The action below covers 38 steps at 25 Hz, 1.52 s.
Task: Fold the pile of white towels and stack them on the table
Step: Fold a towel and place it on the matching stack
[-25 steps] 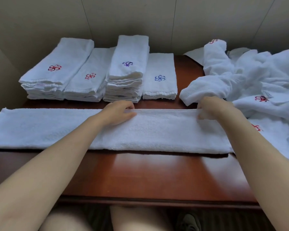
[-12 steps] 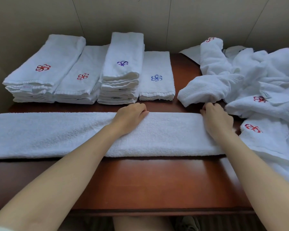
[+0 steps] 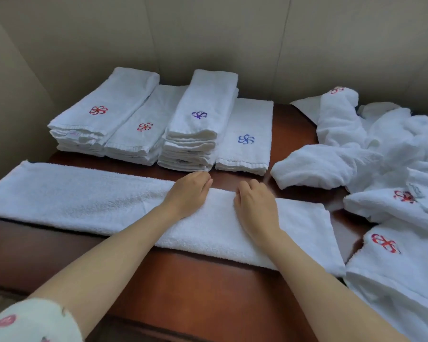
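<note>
1. I see a long white towel (image 3: 89, 198), folded into a strip, lying across the near part of the brown table (image 3: 195, 287).
2. My left hand (image 3: 189, 193) rests palm down on its far edge, fingers together and slightly bent.
3. My right hand (image 3: 253, 202) lies just beside it, fingers curled at that edge; whether they pinch, I cannot tell.
4. Four folded stacks (image 3: 200, 124) sit at the far side; an unfolded pile (image 3: 393, 149) fills the right.
</note>
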{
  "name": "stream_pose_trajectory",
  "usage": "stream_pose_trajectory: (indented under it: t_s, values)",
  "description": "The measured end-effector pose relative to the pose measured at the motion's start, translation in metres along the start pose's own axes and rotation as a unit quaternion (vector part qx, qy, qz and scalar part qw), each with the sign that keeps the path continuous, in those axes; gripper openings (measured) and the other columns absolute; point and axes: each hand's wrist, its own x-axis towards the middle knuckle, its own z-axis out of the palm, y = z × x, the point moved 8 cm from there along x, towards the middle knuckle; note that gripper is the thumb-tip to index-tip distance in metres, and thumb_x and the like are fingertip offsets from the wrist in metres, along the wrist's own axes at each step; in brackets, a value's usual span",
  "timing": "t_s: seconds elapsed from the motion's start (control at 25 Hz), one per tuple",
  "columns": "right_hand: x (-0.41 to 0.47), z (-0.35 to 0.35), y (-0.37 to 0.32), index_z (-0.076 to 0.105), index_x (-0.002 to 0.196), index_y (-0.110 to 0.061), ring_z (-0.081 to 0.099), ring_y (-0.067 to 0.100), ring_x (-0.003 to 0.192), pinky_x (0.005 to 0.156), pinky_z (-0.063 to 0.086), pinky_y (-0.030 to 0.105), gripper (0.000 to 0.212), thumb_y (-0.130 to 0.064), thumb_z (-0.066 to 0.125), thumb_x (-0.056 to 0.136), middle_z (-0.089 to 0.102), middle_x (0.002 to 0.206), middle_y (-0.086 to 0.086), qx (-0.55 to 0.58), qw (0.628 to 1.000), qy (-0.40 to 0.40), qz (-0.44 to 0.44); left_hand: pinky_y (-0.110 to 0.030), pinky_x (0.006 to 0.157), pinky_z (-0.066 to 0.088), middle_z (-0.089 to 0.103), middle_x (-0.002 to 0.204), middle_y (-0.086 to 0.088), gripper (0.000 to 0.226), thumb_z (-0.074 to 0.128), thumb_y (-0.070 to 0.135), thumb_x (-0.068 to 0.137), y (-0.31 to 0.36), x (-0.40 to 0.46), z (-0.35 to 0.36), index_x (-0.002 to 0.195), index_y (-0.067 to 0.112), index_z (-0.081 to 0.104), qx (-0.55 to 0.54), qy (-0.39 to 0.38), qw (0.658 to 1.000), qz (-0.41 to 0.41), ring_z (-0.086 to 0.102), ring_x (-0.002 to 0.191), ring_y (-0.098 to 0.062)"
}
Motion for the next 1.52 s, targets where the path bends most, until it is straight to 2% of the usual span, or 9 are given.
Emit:
stream_pose_trajectory:
  t_s: [0.12,0.24,0.32,0.56,0.72,1.0,1.16,1.36,1.52]
  values:
    - [0.014,-0.002,-0.041,0.028,0.061,-0.018,0.038,0.025,0.048,0.049,0.021,0.029,0.050,0.005,0.070,0.047,0.044,0.053,0.005,0.007,1.000,0.002,-0.016,-0.032,0.064,0.034,0.057,0.077,-0.006,0.026,0.041,0.019,0.099,-0.007,-0.003,-0.012,0.080,0.007,0.053,0.015,-0.021,0.999,-0.032,0.052,0.073,-0.024]
    - [0.026,0.017,-0.088,0.048,0.061,-0.009,0.047,0.029,0.053,0.049,0.024,0.030,0.023,0.004,0.066,0.055,0.051,0.060,0.009,0.046,0.998,-0.031,-0.039,-0.036,0.070,0.035,0.064,0.080,-0.011,0.034,0.035,0.032,0.097,-0.044,-0.018,-0.046,0.081,0.009,0.054,0.138,-0.056,0.989,-0.022,0.058,0.079,-0.031]
    - [0.036,0.034,-0.117,0.058,0.076,-0.003,0.052,0.035,0.069,0.055,0.031,0.035,0.008,0.003,0.057,0.071,0.056,0.074,0.015,0.063,0.997,-0.037,-0.033,-0.036,0.080,0.037,0.063,0.079,-0.006,0.034,0.037,0.040,0.099,-0.087,-0.031,-0.072,0.084,0.014,0.054,0.177,-0.112,0.977,-0.049,0.057,0.082,-0.028]
    - [0.058,0.083,-0.236,0.056,0.117,-0.011,0.048,0.030,0.100,0.078,0.038,0.036,0.024,-0.016,0.046,0.095,0.055,0.108,0.009,0.101,0.984,-0.094,-0.110,-0.033,0.078,0.030,0.049,0.068,0.006,0.041,0.039,0.052,0.095,-0.234,-0.076,-0.162,0.067,0.023,0.042,0.219,-0.220,0.935,-0.174,0.048,0.070,-0.018]
    - [0.075,0.111,-0.274,0.053,0.120,-0.017,0.046,0.026,0.106,0.083,0.034,0.034,0.029,-0.035,0.045,0.099,0.052,0.113,0.005,0.071,0.985,-0.112,-0.111,-0.032,0.083,0.030,0.054,0.077,0.004,0.030,0.042,0.041,0.097,-0.304,-0.099,-0.211,0.078,0.021,0.053,0.263,-0.171,0.930,-0.189,0.053,0.083,-0.021]
    - [0.087,0.125,-0.275,0.055,0.103,-0.009,0.046,0.029,0.097,0.079,0.029,0.035,0.018,-0.020,0.042,0.098,0.050,0.102,0.009,0.046,0.992,-0.066,-0.101,-0.032,0.089,0.029,0.050,0.094,0.001,0.028,0.048,0.043,0.095,-0.345,-0.111,-0.224,0.092,0.018,0.060,0.199,0.027,0.947,-0.252,0.047,0.097,-0.021]
    - [0.093,0.138,-0.274,0.051,0.105,-0.009,0.045,0.029,0.097,0.077,0.029,0.035,0.021,-0.025,0.040,0.100,0.048,0.105,0.010,-0.017,0.991,-0.094,-0.090,-0.039,0.088,0.035,0.045,0.113,-0.008,0.035,0.043,0.045,0.097,-0.354,-0.123,-0.212,0.112,0.014,0.048,0.175,0.047,0.928,-0.327,0.045,0.108,-0.028]
    - [0.066,0.113,-0.288,0.062,0.093,-0.010,0.052,0.032,0.078,0.065,0.036,0.036,0.010,-0.016,0.061,0.085,0.054,0.087,0.009,0.034,0.986,0.023,-0.163,-0.034,0.078,0.043,0.058,0.118,-0.012,0.070,0.049,0.060,0.087,-0.383,-0.161,-0.213,0.125,0.001,0.050,0.017,-0.002,0.857,-0.516,0.056,0.099,-0.026]
    - [0.056,0.128,-0.295,0.056,0.113,-0.016,0.049,0.027,0.102,0.082,0.037,0.038,0.025,-0.030,0.042,0.098,0.052,0.110,0.004,-0.014,0.971,-0.194,-0.140,-0.033,0.073,0.043,0.062,0.107,-0.013,0.045,0.055,0.042,0.088,-0.358,-0.173,-0.224,0.107,0.000,0.057,0.028,-0.012,0.850,-0.526,0.058,0.091,-0.029]
